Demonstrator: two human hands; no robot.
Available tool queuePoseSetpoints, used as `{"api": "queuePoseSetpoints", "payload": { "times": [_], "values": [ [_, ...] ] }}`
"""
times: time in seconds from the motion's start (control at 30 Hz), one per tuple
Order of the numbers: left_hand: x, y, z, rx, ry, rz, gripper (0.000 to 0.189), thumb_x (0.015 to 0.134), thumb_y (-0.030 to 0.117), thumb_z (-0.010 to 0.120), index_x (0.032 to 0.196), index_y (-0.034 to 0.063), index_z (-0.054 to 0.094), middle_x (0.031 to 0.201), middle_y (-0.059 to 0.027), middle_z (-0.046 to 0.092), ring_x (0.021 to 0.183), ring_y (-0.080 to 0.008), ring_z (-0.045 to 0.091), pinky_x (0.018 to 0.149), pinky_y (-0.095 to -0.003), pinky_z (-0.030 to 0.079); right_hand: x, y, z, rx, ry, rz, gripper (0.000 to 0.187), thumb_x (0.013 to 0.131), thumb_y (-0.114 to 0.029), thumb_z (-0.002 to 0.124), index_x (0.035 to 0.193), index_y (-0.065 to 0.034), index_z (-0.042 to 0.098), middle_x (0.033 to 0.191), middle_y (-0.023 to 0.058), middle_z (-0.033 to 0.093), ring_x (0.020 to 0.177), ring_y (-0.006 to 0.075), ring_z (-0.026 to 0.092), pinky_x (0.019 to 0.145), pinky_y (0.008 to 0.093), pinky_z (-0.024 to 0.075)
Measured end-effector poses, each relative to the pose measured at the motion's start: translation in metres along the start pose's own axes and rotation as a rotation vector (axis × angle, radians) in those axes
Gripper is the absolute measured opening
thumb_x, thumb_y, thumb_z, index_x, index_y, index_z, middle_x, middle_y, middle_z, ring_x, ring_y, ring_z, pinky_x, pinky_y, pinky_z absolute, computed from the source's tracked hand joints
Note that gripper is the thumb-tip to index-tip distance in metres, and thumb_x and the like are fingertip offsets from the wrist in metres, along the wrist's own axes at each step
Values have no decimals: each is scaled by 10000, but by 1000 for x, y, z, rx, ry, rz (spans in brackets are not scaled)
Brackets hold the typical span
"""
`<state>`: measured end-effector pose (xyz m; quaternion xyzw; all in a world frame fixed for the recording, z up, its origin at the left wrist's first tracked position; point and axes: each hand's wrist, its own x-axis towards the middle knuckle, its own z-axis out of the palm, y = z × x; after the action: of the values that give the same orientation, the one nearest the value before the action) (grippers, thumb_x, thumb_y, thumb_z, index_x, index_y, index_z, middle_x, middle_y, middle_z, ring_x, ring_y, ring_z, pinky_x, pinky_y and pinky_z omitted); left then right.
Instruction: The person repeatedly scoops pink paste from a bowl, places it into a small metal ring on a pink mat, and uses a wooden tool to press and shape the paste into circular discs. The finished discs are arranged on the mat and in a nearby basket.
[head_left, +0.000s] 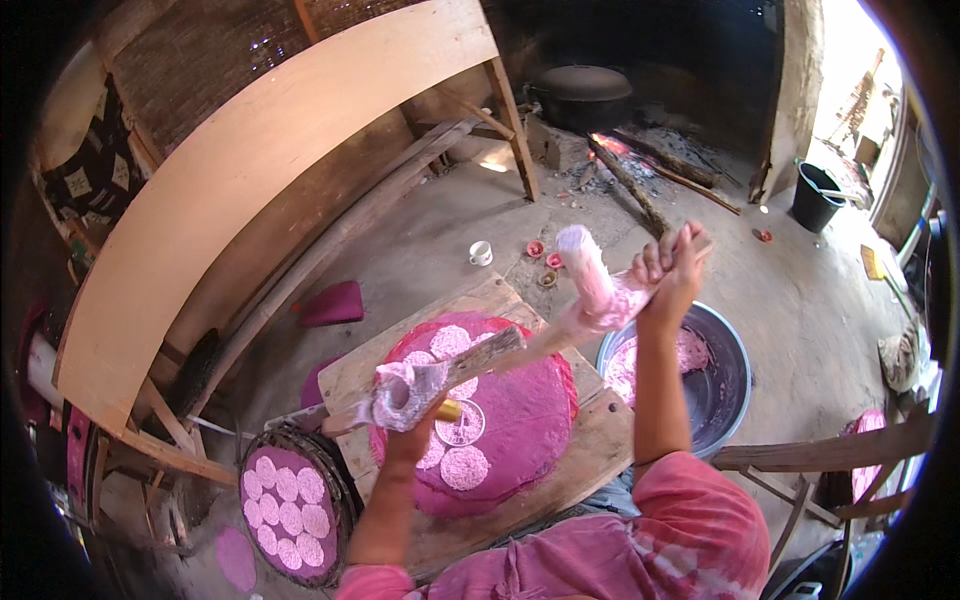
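My left hand (412, 442) grips a wooden press body (405, 394), smeared with pale pink dough. Its round hole faces up, and a brass-coloured tube (448, 409) juts out near my fingers. Raised to the right, my right hand (670, 270) holds a wooden bar with a thick, dough-coated plunger (585, 270) sticking up from it. The two wooden pieces are apart at their working parts; their bars overlap in view. Below lies a round magenta cloth (517, 427) bearing several pink stranded discs (465, 468). A white ring (482, 435) surrounds one disc.
The cloth lies on a low wooden table (592, 465). A basin (739, 375) with pink dough stands right. A round tray (341, 517) of discs sits left. Beyond are a white cup (481, 253), small bowls (535, 248), and a lidded pot (585, 97) by burning wood (630, 180).
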<state>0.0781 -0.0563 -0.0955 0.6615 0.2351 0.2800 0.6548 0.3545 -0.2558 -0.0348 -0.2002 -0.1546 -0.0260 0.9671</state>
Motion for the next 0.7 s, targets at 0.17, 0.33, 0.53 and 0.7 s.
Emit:
{"api": "queuePoseSetpoints", "payload": {
  "times": [0.17, 0.33, 0.53, 0.7],
  "values": [
    [18, 18, 64, 40, 150, 617, 378, 942, 204, 552, 1271, 21, 512, 1221, -105, 557, 1180, -230, 526, 970, -399, 463, -60, 68, -35, 176, 97, 374, 330, 1023, -381, 403, 1004, -79, 535, 887, 118, 651, 823, 263, 644, 825, 412, 515],
    [15, 64, 35, -549, -212, 646, 260, 934, 186, 551, 1154, 47, 553, 997, -61, 561, 946, -179, 570, 822, -354, 540, -63, 90, -180, -1153, -134, 529, 500, 983, -466, 446, 962, -28, 687, 1017, 188, 678, 882, 352, 649, 814, 437, 503],
    [-9, 46, 45, -223, 82, 129, 384, 860, 30, 631, 1228, 22, 520, 1103, -50, 573, 952, -172, 601, 887, -330, 506, -59, 45, -366, -2235, -281, 1113, 347, 852, -194, 508, 1116, -29, 662, 1243, 224, 594, 1107, 372, 614, 908, 447, 510],
    [4, 30, 54, 54, -215, 408, 405, 820, 27, 688, 1158, 84, 472, 1033, -27, 500, 932, -147, 536, 837, -287, 456, -80, -2, -359, -2324, -289, 1019, 318, 868, -176, 484, 1086, -34, 667, 1134, 238, 641, 1065, 387, 626, 899, 458, 508]
  ]
}}
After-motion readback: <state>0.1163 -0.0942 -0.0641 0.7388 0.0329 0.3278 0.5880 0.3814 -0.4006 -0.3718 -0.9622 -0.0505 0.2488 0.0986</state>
